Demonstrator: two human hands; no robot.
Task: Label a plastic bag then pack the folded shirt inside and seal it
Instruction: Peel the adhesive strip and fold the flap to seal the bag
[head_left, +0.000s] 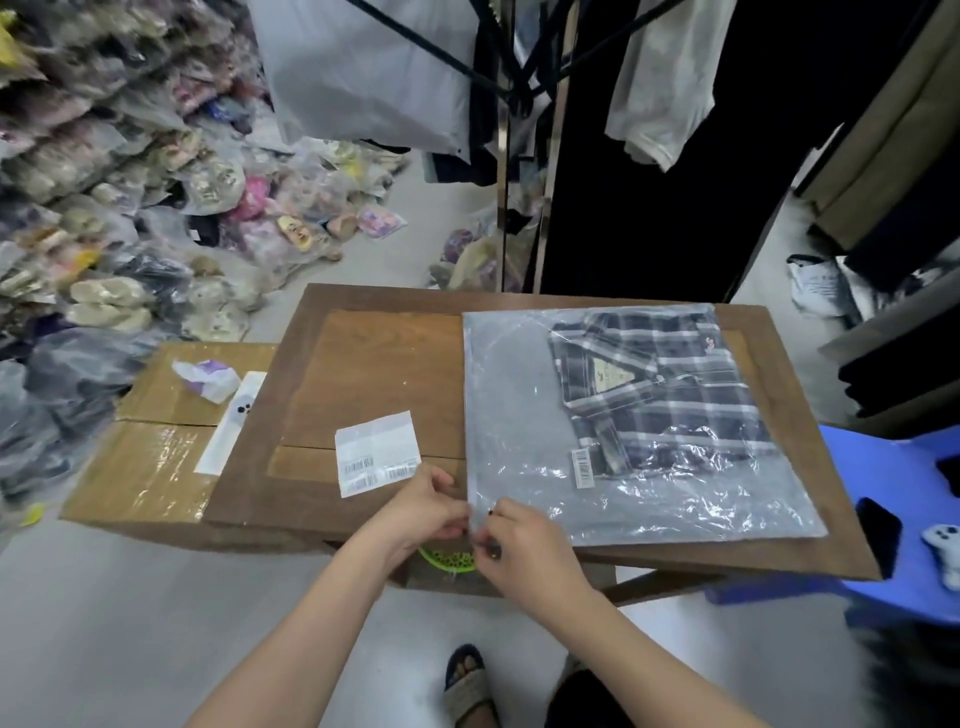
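Observation:
A clear plastic bag lies flat on the right half of the wooden table. Inside it sits a folded dark plaid shirt, pushed toward the bag's far right. A small barcode sticker is on the bag below the shirt. My left hand and my right hand both pinch the bag's near left corner at the table's front edge. A white label sheet with barcodes lies on the table just left of the bag.
A taped cardboard box stands left of the table, with a crumpled wrapper and a white strip on it. Bagged goods are piled at the left. A blue plastic stool stands at the right. Clothes hang behind the table.

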